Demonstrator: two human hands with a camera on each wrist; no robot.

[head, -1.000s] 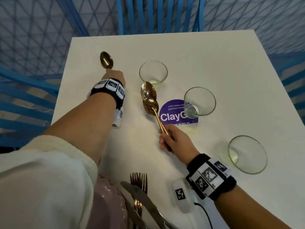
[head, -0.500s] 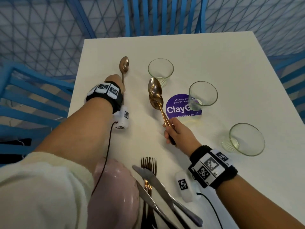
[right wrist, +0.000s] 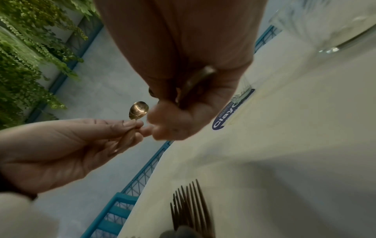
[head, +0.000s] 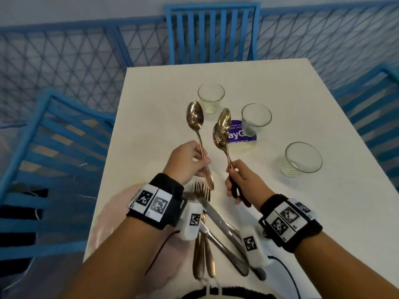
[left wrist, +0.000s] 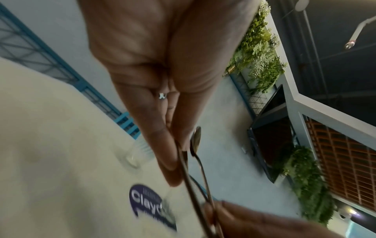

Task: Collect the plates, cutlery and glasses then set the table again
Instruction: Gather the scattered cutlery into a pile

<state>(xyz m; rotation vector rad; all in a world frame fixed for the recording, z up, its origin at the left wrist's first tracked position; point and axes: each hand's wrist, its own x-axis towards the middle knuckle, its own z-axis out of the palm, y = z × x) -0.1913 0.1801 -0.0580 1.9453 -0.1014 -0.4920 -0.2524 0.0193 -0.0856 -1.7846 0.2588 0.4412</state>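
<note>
My left hand [head: 199,157] pinches the handle of a gold spoon [head: 195,115] and holds it upright above the white table [head: 151,100]. Close to its right, my right hand [head: 234,169] grips two more gold spoons [head: 222,128] by their handles, bowls up. In the right wrist view the left hand [right wrist: 130,128] pinches its spoon [right wrist: 139,109] right beside the right hand's fingertips [right wrist: 160,132]. Three empty glasses [head: 211,98] [head: 255,119] [head: 303,158] stand beyond the hands. Gold forks [head: 201,190] and steel knives [head: 220,221] lie near a pink plate [head: 101,229], partly hidden by my wrists.
A purple round sticker [head: 239,134] lies under the middle glass. Blue slatted chairs stand at the far end [head: 211,33], the left side [head: 54,147] and the right side [head: 371,117]. A blue mesh fence [head: 64,61] surrounds the table.
My left hand has lifted its spoon off the far left of the table and brought it back toward the right hand. The right hand drew its two spoons closer to me.
</note>
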